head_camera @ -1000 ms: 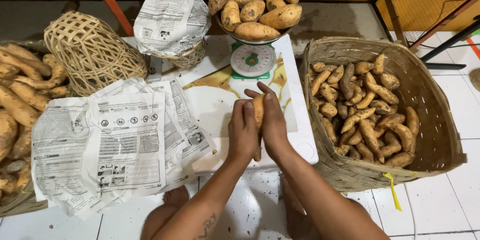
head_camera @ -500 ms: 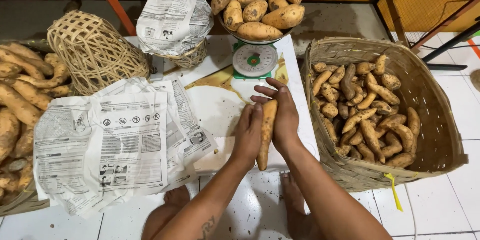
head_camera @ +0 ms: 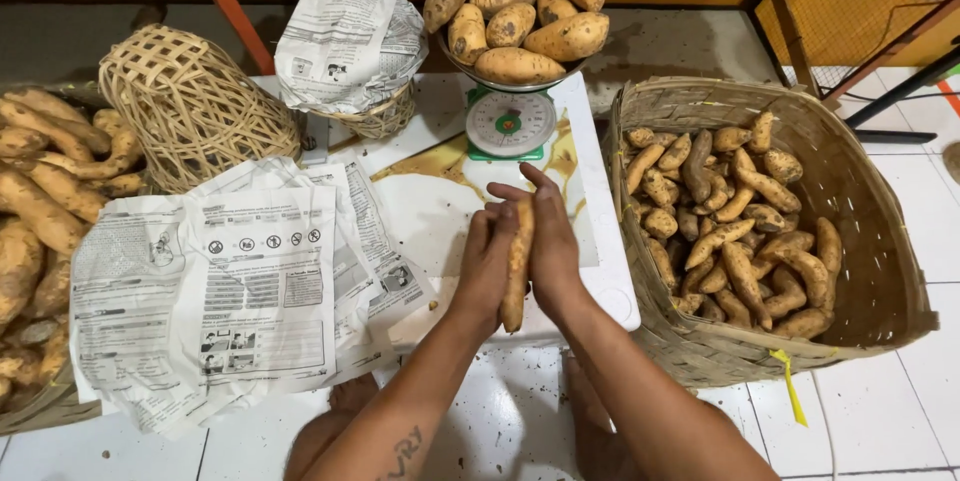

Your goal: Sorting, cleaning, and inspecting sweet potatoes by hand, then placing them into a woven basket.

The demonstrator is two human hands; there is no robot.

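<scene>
Standing almost upright between the two palms, a long sweet potato point(head_camera: 517, 266) is pressed from both sides, its long axis running from the fingertips down toward the wrists, with the lower tip showing just below the heels of the hands. The left hand point(head_camera: 487, 261) is laid flat against its left flank and the right hand point(head_camera: 552, 246) against its right, so the grip is a narrow sandwich of two flattened palms closed on the tuber rather than a curled fist; neither hand is nearer, both being in contact along its length. The tuber is held above the white surface point(head_camera: 610, 281), just in front of a small green-based weighing scale point(head_camera: 509, 123) whose metal pan is heaped with larger sweet potatoes point(head_camera: 515, 11). To the right, close beside the right forearm, a big woven basket point(head_camera: 880, 271) is seen, partly filled with small sweet potatoes point(head_camera: 735, 221). To the left, sheets of newspaper point(head_camera: 250, 291) are spread over the surface, and further left a pile of soil-dusted sweet potatoes point(head_camera: 40, 211) is visible. Behind the sheets an upturned open-weave basket point(head_camera: 185, 101) is set, and next to it a small basket lined with newspaper point(head_camera: 350, 51).
</scene>
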